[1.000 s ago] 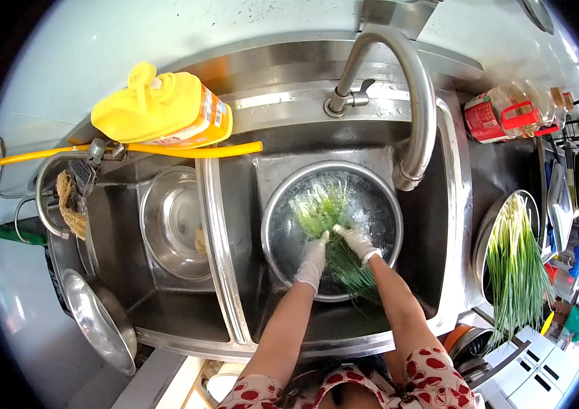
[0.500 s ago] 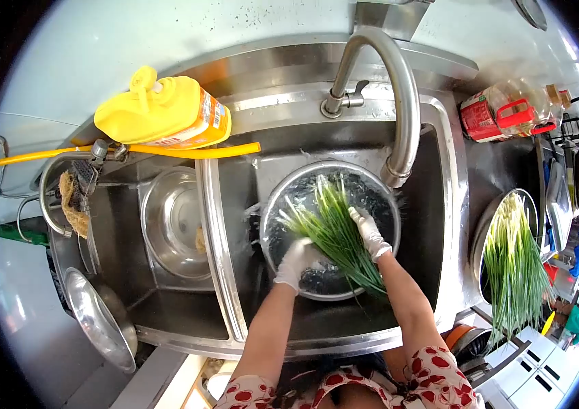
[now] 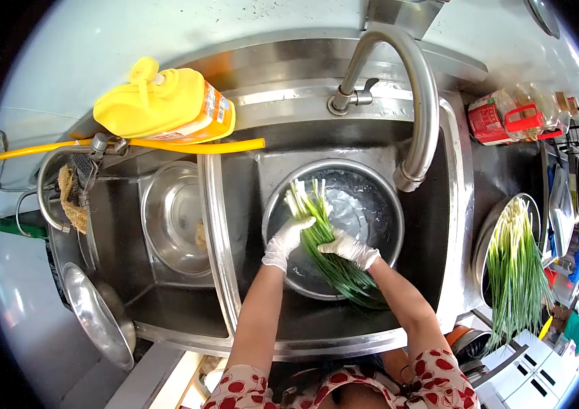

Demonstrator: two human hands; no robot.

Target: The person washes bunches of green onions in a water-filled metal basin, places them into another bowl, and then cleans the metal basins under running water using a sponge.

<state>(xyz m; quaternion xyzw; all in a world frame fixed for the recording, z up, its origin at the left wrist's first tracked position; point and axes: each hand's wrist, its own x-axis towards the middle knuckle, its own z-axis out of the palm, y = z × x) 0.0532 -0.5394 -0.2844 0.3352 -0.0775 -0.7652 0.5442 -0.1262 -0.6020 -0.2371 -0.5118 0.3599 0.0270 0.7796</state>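
Note:
A bunch of green onions [image 3: 334,262] with white root ends lies slantwise over a round metal basin [image 3: 400,225] of water in the right-hand sink. My left hand [image 3: 286,240], in a white glove, is wrapped round the bunch below the white ends. Lower down, my gloved right hand [image 3: 349,249] grips the same bunch across the green leaves. Its leaf tips hang over the basin's near rim. Part of the stalks is hidden behind my fingers.
A curved faucet [image 3: 426,102] arches over the basin's right side. More green onions [image 3: 514,266] fill a bowl at right. A yellow jug [image 3: 160,105] and yellow hose [image 3: 235,146] sit at back left. Another metal bowl [image 3: 180,266] lies in the left sink.
The bunch has been drawn together and turned more upright, its white ends less spread. My left hand has closed round it, and my right hand has come left and nearer to me. The splashing has lessened.

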